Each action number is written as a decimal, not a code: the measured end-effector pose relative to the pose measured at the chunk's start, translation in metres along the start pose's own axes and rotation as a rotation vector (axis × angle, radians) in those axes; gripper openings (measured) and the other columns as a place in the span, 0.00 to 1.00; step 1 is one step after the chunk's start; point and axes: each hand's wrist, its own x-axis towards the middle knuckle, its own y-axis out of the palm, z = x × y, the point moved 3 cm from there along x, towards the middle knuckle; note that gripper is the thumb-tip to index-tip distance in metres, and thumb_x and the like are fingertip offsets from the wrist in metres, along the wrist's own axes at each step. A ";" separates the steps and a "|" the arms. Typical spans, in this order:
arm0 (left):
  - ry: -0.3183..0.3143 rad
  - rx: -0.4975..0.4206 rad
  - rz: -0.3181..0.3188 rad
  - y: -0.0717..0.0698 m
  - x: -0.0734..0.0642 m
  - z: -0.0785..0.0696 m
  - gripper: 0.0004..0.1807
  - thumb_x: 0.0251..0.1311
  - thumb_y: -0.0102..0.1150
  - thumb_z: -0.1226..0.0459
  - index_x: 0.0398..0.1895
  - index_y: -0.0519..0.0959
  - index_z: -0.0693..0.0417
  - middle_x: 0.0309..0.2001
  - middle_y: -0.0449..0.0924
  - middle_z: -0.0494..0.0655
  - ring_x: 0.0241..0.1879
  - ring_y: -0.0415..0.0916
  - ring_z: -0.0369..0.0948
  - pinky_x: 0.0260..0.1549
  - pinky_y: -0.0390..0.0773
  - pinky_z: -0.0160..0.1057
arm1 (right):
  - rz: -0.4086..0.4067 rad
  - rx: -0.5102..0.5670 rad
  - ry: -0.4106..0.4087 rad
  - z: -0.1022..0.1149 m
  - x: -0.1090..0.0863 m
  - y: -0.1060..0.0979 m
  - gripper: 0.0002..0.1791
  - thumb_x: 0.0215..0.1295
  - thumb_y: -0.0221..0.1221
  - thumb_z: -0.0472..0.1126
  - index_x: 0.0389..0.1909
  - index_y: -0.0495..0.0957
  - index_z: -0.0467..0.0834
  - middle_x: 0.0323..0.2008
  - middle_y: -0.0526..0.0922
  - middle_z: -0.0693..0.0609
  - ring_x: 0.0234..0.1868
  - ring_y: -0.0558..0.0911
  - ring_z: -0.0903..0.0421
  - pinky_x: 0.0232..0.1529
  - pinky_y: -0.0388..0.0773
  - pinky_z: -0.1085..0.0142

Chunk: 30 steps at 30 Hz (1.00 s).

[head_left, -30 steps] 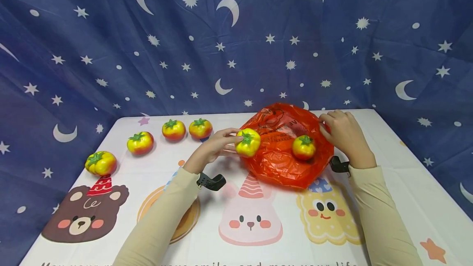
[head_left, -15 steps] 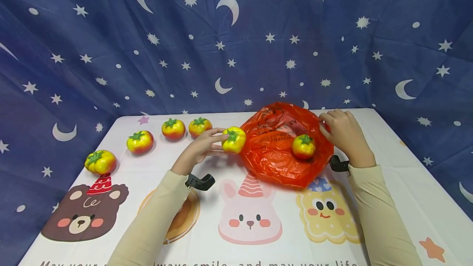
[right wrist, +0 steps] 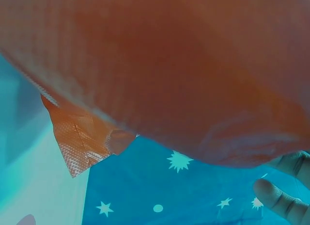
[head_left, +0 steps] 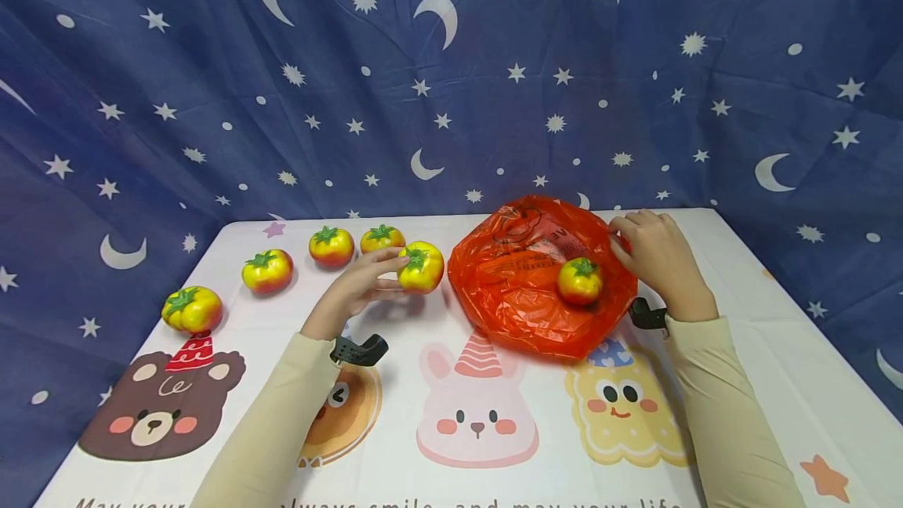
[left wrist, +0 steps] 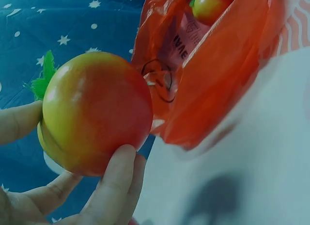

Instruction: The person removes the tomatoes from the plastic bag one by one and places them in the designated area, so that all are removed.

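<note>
My left hand (head_left: 361,284) holds a yellow-red toy tomato (head_left: 421,267) with a green calyx. In the left wrist view the thumb and fingers grip that tomato (left wrist: 97,113) from opposite sides, above the table. My right hand (head_left: 652,257) pinches the right edge of a red plastic bag (head_left: 508,312), whose mouth faces up. Inside the bag lies another tomato (head_left: 580,281). The bag's film (right wrist: 169,65) fills most of the right wrist view, with fingertips (right wrist: 276,196) at its lower right edge.
Several more tomatoes stand on the left: one at the front left (head_left: 192,310), one behind it (head_left: 267,271), and a pair of tomatoes (head_left: 331,247) at the back. A white tablecloth (head_left: 395,429) with cartoon prints covers the table. A blue starry curtain (head_left: 451,85) hangs behind.
My left hand has moved left with its tomato, from over the bag's left edge to beside the bag. The right hand keeps its place on the bag's edge.
</note>
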 end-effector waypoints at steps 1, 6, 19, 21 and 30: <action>-0.001 -0.005 -0.009 -0.002 -0.001 0.001 0.35 0.67 0.45 0.61 0.73 0.46 0.62 0.73 0.45 0.62 0.61 0.64 0.62 0.60 0.67 0.54 | 0.002 0.000 0.002 0.000 0.000 0.000 0.07 0.49 0.65 0.32 0.31 0.81 0.35 0.28 0.83 0.38 0.33 0.78 0.41 0.39 0.76 0.45; -0.001 -0.005 -0.059 -0.015 -0.005 0.003 0.35 0.67 0.46 0.60 0.72 0.47 0.62 0.70 0.50 0.63 0.54 0.72 0.56 0.58 0.69 0.52 | 0.011 -0.002 0.012 0.000 -0.001 0.000 0.07 0.49 0.65 0.32 0.31 0.81 0.35 0.29 0.83 0.38 0.34 0.78 0.40 0.40 0.76 0.44; -0.008 -0.035 -0.116 -0.048 -0.023 0.006 0.37 0.67 0.47 0.58 0.73 0.44 0.61 0.73 0.45 0.63 0.38 0.77 0.39 0.53 0.75 0.45 | 0.009 -0.004 0.017 0.000 -0.001 -0.002 0.08 0.49 0.66 0.32 0.31 0.81 0.35 0.29 0.83 0.38 0.35 0.79 0.40 0.40 0.76 0.45; -0.012 -0.043 -0.126 -0.052 -0.026 0.007 0.38 0.67 0.47 0.57 0.74 0.43 0.61 0.73 0.43 0.63 0.39 0.77 0.39 0.53 0.75 0.45 | 0.010 -0.005 0.019 0.000 -0.001 -0.002 0.08 0.49 0.66 0.32 0.31 0.81 0.35 0.29 0.83 0.38 0.35 0.79 0.40 0.40 0.76 0.45; -0.024 -0.078 -0.179 -0.069 -0.036 0.013 0.40 0.67 0.48 0.56 0.74 0.41 0.60 0.73 0.43 0.63 0.36 0.76 0.36 0.47 0.81 0.40 | 0.007 -0.007 0.013 0.000 -0.001 -0.002 0.08 0.49 0.66 0.32 0.32 0.81 0.35 0.29 0.84 0.38 0.34 0.79 0.40 0.40 0.77 0.44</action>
